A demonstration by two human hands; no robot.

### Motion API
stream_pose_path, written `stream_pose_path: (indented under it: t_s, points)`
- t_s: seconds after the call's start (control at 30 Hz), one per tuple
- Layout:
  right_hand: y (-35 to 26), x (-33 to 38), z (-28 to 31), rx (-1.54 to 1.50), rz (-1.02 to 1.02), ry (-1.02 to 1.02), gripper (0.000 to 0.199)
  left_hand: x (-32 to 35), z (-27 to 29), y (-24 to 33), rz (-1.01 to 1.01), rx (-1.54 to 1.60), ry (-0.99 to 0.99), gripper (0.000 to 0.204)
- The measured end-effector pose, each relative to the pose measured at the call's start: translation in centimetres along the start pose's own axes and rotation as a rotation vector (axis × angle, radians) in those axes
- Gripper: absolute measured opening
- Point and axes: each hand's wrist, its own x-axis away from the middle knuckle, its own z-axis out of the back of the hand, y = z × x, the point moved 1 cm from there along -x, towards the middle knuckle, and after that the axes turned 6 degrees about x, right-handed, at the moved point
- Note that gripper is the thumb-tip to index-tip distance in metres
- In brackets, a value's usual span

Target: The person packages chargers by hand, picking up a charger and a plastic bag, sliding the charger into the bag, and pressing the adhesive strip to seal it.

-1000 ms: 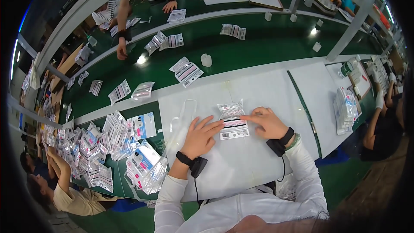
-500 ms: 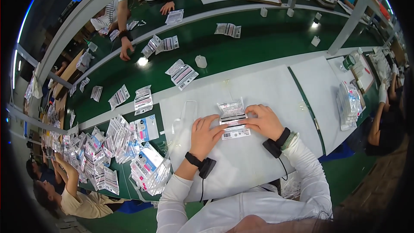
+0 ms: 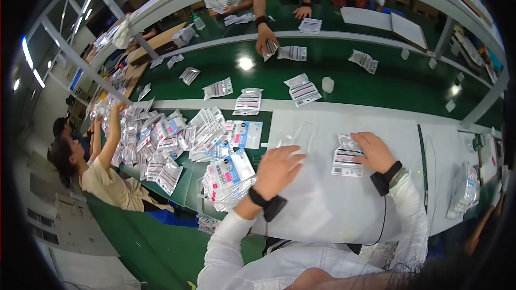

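A small clear-and-silver plastic packet with printed panels (image 3: 344, 162) lies on the white board in front of me. My right hand (image 3: 374, 153) rests at its right edge, fingers stretched and thumb apart, touching it without closing round it. My left hand (image 3: 278, 171) is over the board's left side, fingers spread, holding nothing. Just beyond it lies a clear flat plastic bag or strap (image 3: 305, 134). Left of that hand sit a stack of blue-and-white printed pouches (image 3: 228, 177) and another such pouch (image 3: 246, 134).
A large heap of packets (image 3: 161, 134) covers the table at left. Several packets, one of them (image 3: 302, 90), lie on the green conveyor (image 3: 344, 86) beyond the board. A co-worker's hand (image 3: 266, 40) reaches over it. A packet stack (image 3: 465, 190) stands at right.
My left hand has let go of the packet and moved left, its fingers spreading. My right hand stays at the packet's right edge. The view has swung left. A co-worker's hand has reached a conveyor packet.
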Motion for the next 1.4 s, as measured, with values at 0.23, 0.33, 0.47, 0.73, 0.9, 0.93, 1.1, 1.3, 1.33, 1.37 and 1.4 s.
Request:
stream_pose_path:
  t_s: [0.23,0.33,0.47,0.73,0.9,0.93,1.1,1.3,1.33,1.37,1.4]
  points:
    - [5.7,-6.2,4.1,0.249,0.026,0.272,0.072,10.6,6.7,-6.5,0.388,-0.285,0.146,0.033]
    - [6.0,-5.8,2.5,0.233,-0.082,0.429,0.072,13.2,6.2,-7.8,0.436,-0.385,0.177,0.036]
    - [5.0,-1.9,-0.5,0.084,-0.088,0.367,0.065,14.2,5.7,-8.8,0.440,-0.472,0.078,0.043]
    - [0.9,1.9,-0.9,-0.208,-0.165,0.284,0.054,13.6,5.6,-7.2,0.380,-0.431,0.007,0.045]
    - [0.8,2.4,-1.1,-0.246,-0.186,0.309,0.051,13.6,5.3,-7.1,0.338,-0.538,-0.002,0.038]
    - [0.8,2.5,-1.1,-0.244,-0.169,0.303,0.050,13.3,5.3,-7.1,0.339,-0.563,-0.003,0.036]
    - [0.4,2.7,-1.0,-0.253,-0.118,0.294,0.050,10.1,7.1,-6.2,0.322,-0.527,0.089,0.022]
    - [-0.7,2.6,-2.3,-0.863,-0.176,0.083,0.057,-0.6,0.9,0.7,0.464,0.589,0.084,0.016]
    - [-0.7,2.6,-2.8,-1.036,-0.227,0.062,0.059,-1.8,-2.2,0.6,0.356,0.626,0.043,0.015]
    - [-0.7,2.6,-3.0,-1.214,-0.277,0.043,0.062,-3.0,-4.3,1.0,0.326,0.583,-0.085,0.012]
    - [-0.8,2.8,-3.2,-1.391,-0.333,0.023,0.064,-4.0,-5.9,1.6,0.297,0.543,-0.215,0.013]
